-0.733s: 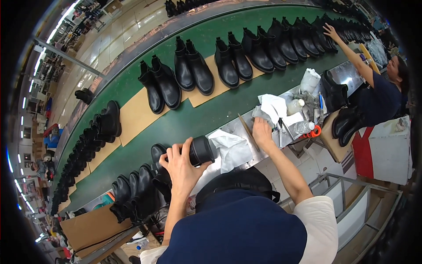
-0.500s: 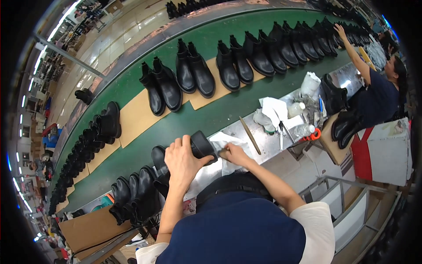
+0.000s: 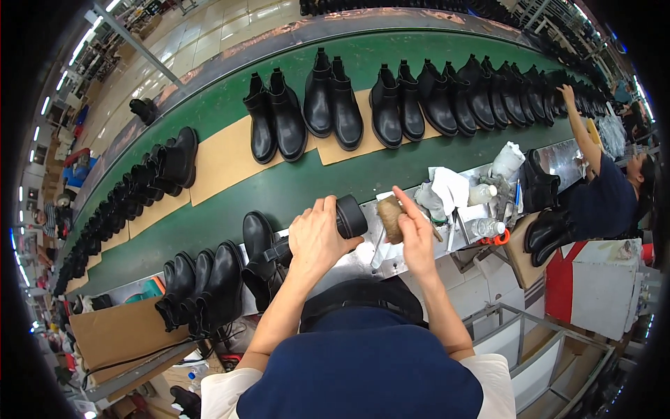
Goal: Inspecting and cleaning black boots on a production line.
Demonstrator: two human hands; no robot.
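Observation:
My left hand (image 3: pixel 317 237) is wrapped round a black boot (image 3: pixel 350 216), held on its side above the metal bench top (image 3: pixel 345 269) with one end pointing right. To its right, my right hand (image 3: pixel 417 241) is raised and holds a tan-brown, fibrous-looking block (image 3: pixel 390 218) with its index finger stretched out. The block is apart from the boot, and I cannot tell for certain whether it is a brush. Beside my left wrist another black boot (image 3: pixel 258 234) stands at the bench edge. My left hand hides part of the held boot.
Pairs of black ankle boots (image 3: pixel 347 112) line the green conveyor belt (image 3: pixel 279 185) on cardboard sheets (image 3: pixel 223 164). More boots (image 3: pixel 222 286) stand at lower left. White cloths (image 3: pixel 448 187), a clear bottle (image 3: pixel 485 228) and orange-handled scissors (image 3: pixel 497 239) lie right. A co-worker (image 3: pixel 604 174) reaches over the belt.
My right hand has lifted away from the boot and turned, bringing the brown block into plain sight. My left hand and the boot have shifted right, and the view has moved somewhat.

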